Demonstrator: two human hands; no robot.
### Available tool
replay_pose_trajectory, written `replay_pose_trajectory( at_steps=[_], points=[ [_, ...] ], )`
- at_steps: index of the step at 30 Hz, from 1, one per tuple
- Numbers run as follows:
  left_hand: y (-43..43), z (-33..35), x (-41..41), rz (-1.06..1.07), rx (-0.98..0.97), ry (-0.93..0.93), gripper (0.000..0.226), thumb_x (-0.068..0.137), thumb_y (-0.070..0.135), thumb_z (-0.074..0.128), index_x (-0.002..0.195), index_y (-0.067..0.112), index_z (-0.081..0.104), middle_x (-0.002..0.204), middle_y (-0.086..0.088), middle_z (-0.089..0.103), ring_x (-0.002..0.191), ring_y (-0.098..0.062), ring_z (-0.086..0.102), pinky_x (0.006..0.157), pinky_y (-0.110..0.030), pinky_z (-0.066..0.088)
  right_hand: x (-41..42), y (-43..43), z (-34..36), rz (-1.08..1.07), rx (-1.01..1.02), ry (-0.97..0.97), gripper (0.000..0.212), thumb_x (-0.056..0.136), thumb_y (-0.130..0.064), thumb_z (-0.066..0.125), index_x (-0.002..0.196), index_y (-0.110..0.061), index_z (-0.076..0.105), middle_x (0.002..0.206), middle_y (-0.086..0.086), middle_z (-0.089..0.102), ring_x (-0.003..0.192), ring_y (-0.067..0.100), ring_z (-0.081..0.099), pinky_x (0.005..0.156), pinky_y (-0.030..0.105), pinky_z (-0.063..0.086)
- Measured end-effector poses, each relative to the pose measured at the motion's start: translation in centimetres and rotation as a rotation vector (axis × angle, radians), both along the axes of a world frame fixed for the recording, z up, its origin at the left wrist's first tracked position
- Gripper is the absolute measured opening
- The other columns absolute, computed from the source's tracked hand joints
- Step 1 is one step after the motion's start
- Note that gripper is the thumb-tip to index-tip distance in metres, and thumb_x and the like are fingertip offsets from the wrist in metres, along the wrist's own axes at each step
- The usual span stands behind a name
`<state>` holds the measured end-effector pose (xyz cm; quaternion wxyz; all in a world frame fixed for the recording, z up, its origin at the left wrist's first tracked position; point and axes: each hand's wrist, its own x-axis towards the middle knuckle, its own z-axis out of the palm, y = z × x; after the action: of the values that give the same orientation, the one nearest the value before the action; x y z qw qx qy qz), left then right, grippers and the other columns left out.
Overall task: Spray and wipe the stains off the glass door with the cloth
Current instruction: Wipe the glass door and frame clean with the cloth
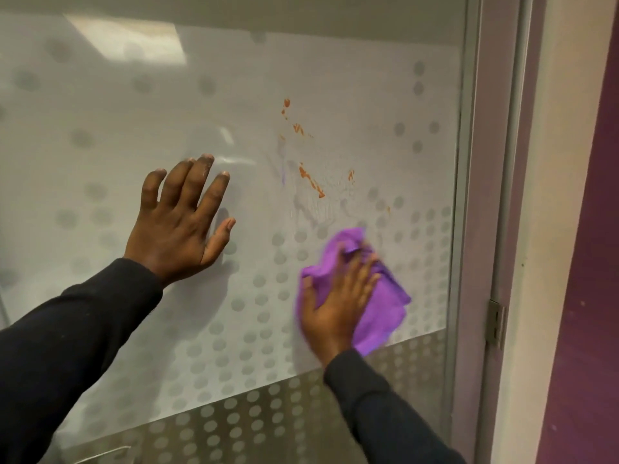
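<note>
A person in dark sleeves leans toward a frosted glass door patterned with grey dots. The left hand lies flat against the pane, fingers spread, holding nothing. The right hand, slightly blurred, presses a crumpled purple cloth to the glass with fingers splayed over it; much of the cloth is hidden beneath the palm. Orange-brown stains streak the pane above the cloth, apart from it, with faint wet smears around them that are hard to make out. A pale door frame and a metal hinge stand at right, beside a purple wall. Both forearms are cut off by the picture's lower edge.
</note>
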<state>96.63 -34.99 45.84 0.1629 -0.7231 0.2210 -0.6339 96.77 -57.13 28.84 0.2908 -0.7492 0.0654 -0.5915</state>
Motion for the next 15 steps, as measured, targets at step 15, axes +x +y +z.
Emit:
replay_pose_trajectory(
  at_steps=[15],
  points=[
    [0.0,0.0,0.0,0.007,-0.003,0.014,0.064,0.097,0.048,0.033,0.146,0.006,0.040,0.155,-0.021,0.033,0.139,-0.040,0.033,0.108,-0.053,0.025,1.3,-14.7,11.3,-0.105,0.375,0.064,0.093,0.094,-0.075,0.021,0.162,-0.014,0.005,0.170,0.014,0.006,0.157,0.035,0.003,0.126,0.056,0.003]
  ],
)
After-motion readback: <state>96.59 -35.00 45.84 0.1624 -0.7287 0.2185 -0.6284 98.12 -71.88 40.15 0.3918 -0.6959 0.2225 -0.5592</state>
